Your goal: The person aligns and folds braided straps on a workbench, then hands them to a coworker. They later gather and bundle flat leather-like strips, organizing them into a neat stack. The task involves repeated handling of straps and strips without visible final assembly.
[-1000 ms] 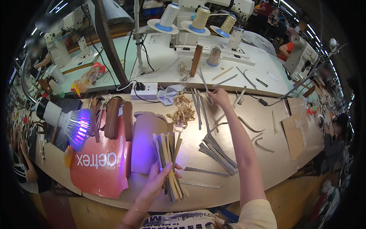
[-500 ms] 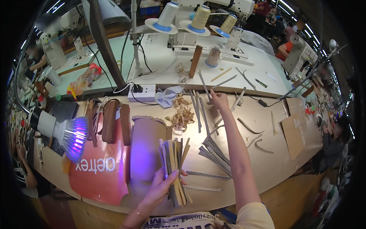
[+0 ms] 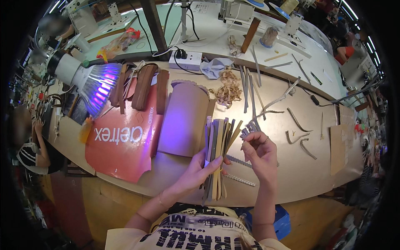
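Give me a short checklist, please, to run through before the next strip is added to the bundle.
1. Left hand has a firm grip on the strip bundle: ok.
2. Right hand pinches the grey strips: ok.
3. Bundle ends aligned: not ok, top ends fan out.
4. Lamp lights the work: ok.
5. More strips within reach on the table: ok.
6. Count of strips in the right hand: cannot tell.

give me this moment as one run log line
left hand: holds strip bundle | right hand: pinches grey strips | both above workbench
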Demonstrator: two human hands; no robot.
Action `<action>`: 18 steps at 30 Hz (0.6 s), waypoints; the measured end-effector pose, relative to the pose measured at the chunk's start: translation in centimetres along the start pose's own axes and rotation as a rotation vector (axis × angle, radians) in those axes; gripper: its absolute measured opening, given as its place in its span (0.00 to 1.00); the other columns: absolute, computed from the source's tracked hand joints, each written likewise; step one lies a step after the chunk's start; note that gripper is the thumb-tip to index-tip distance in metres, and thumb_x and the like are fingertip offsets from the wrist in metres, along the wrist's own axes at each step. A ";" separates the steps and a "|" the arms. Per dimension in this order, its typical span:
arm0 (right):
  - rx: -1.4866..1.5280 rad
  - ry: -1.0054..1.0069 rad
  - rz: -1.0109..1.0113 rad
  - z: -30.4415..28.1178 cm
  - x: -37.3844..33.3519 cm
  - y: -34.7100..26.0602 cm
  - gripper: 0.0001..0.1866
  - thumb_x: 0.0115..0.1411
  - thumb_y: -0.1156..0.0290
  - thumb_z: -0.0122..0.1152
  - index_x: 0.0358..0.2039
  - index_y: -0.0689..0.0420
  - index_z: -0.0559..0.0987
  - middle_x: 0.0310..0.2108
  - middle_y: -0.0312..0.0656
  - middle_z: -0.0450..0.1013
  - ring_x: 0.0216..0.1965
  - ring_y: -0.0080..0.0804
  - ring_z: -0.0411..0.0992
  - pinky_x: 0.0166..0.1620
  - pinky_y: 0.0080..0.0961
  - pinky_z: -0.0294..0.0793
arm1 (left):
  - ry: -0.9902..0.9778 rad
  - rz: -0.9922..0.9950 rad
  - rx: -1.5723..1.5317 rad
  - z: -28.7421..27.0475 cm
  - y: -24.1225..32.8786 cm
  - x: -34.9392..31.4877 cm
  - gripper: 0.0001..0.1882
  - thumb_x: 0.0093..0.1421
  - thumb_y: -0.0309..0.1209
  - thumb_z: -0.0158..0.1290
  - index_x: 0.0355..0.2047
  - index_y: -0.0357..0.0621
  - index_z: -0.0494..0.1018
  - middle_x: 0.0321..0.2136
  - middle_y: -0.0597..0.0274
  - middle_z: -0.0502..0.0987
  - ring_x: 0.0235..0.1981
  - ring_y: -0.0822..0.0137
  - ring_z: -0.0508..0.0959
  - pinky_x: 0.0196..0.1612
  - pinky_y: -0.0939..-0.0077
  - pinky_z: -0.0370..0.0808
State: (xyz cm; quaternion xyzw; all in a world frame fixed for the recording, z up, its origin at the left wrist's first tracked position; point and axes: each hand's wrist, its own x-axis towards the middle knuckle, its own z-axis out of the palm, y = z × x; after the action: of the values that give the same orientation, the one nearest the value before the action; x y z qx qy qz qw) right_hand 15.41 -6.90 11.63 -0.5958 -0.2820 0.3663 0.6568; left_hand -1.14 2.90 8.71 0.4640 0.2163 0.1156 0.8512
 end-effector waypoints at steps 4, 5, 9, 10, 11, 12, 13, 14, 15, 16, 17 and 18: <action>-0.019 0.038 -0.174 2.2 -1.3 -0.1 0.15 0.58 0.77 0.66 0.45 0.62 0.75 0.34 0.33 0.71 0.28 0.13 0.66 0.30 0.14 0.68 | 0.035 0.036 -0.002 0.7 -0.2 -1.2 0.24 0.67 0.41 0.50 0.55 0.35 0.63 0.38 0.58 0.77 0.32 0.72 0.78 0.37 0.78 0.77; -0.138 0.023 -0.238 2.2 -1.3 -0.4 0.18 0.58 0.76 0.65 0.50 0.60 0.76 0.35 0.33 0.70 0.26 0.13 0.63 0.29 0.14 0.66 | 0.011 -0.019 -0.057 0.6 -0.1 -1.5 0.24 0.68 0.42 0.49 0.55 0.35 0.63 0.37 0.57 0.77 0.31 0.72 0.79 0.35 0.78 0.77; -0.471 -0.081 -0.357 1.3 -0.3 -1.3 0.19 0.59 0.73 0.64 0.52 0.56 0.77 0.33 0.34 0.70 0.23 0.14 0.60 0.26 0.14 0.62 | -0.105 -0.164 -0.205 0.0 -0.2 -2.1 0.25 0.68 0.47 0.44 0.54 0.38 0.65 0.35 0.56 0.77 0.25 0.69 0.79 0.30 0.78 0.78; -0.466 -0.087 -0.324 1.2 -0.2 -1.4 0.18 0.59 0.73 0.63 0.51 0.56 0.78 0.32 0.34 0.69 0.22 0.14 0.60 0.26 0.15 0.61 | -0.126 -0.192 -0.223 -0.1 -0.3 -2.1 0.26 0.68 0.49 0.43 0.53 0.39 0.65 0.34 0.55 0.77 0.24 0.69 0.79 0.28 0.78 0.78; -0.460 -0.094 -0.291 1.1 0.0 -1.4 0.16 0.60 0.72 0.63 0.49 0.56 0.79 0.31 0.34 0.69 0.22 0.14 0.60 0.25 0.15 0.60 | -0.137 -0.189 -0.212 -0.1 -0.5 -2.2 0.26 0.68 0.50 0.42 0.53 0.39 0.65 0.32 0.55 0.77 0.23 0.69 0.79 0.27 0.78 0.78; -0.452 -0.102 -0.257 1.0 0.1 -1.4 0.15 0.60 0.72 0.62 0.48 0.56 0.81 0.30 0.34 0.69 0.21 0.15 0.59 0.25 0.15 0.59 | -0.148 -0.200 -0.233 -0.2 -0.7 -2.2 0.26 0.68 0.50 0.41 0.53 0.39 0.66 0.32 0.56 0.77 0.23 0.69 0.79 0.27 0.78 0.77; -0.433 -0.100 -0.257 1.1 0.2 -1.3 0.11 0.60 0.73 0.62 0.44 0.57 0.82 0.27 0.33 0.68 0.21 0.13 0.59 0.24 0.14 0.57 | -0.159 -0.211 -0.255 -0.3 -0.8 -2.3 0.26 0.69 0.50 0.41 0.53 0.39 0.66 0.32 0.56 0.77 0.23 0.69 0.79 0.27 0.78 0.77; -0.378 -0.089 -0.226 1.1 0.2 -1.2 0.11 0.60 0.73 0.63 0.43 0.58 0.82 0.28 0.32 0.68 0.21 0.13 0.58 0.24 0.13 0.57 | -0.170 -0.217 -0.269 -0.3 -1.0 -2.3 0.26 0.69 0.50 0.41 0.52 0.40 0.66 0.32 0.56 0.77 0.23 0.69 0.79 0.26 0.79 0.77; -0.327 -0.079 -0.202 1.2 0.3 -1.0 0.10 0.60 0.73 0.63 0.42 0.59 0.82 0.28 0.32 0.68 0.21 0.12 0.58 0.23 0.12 0.56 | -0.176 -0.233 -0.294 -0.4 -1.1 -2.3 0.25 0.69 0.49 0.40 0.52 0.40 0.66 0.32 0.57 0.77 0.23 0.70 0.79 0.26 0.79 0.77; -0.275 -0.069 -0.177 1.2 0.3 -0.9 0.10 0.59 0.73 0.63 0.42 0.59 0.82 0.28 0.31 0.68 0.21 0.11 0.57 0.23 0.12 0.56 | -0.182 -0.247 -0.313 -0.4 -1.2 -2.4 0.25 0.69 0.49 0.40 0.52 0.40 0.66 0.32 0.57 0.77 0.23 0.70 0.79 0.26 0.80 0.76; -0.268 -0.066 -0.164 1.1 0.3 -0.8 0.09 0.59 0.73 0.64 0.40 0.60 0.81 0.28 0.31 0.69 0.21 0.11 0.57 0.23 0.11 0.55 | -0.195 -0.253 -0.336 -0.4 -1.3 -2.4 0.25 0.69 0.49 0.39 0.52 0.40 0.66 0.32 0.57 0.77 0.23 0.70 0.79 0.26 0.80 0.76; -0.261 -0.063 -0.150 0.9 0.3 -0.7 0.08 0.59 0.73 0.64 0.39 0.60 0.81 0.29 0.31 0.69 0.22 0.10 0.57 0.23 0.11 0.55 | -0.189 -0.266 -0.328 -0.4 -1.3 -2.4 0.25 0.69 0.49 0.39 0.52 0.40 0.67 0.32 0.57 0.77 0.23 0.70 0.79 0.26 0.80 0.76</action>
State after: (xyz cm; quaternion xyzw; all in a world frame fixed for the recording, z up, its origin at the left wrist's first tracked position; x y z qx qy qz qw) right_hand 14.97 -6.10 12.45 -0.6414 -0.3917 0.2949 0.5901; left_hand -3.44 1.50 8.04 0.2954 0.1732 -0.0081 0.9395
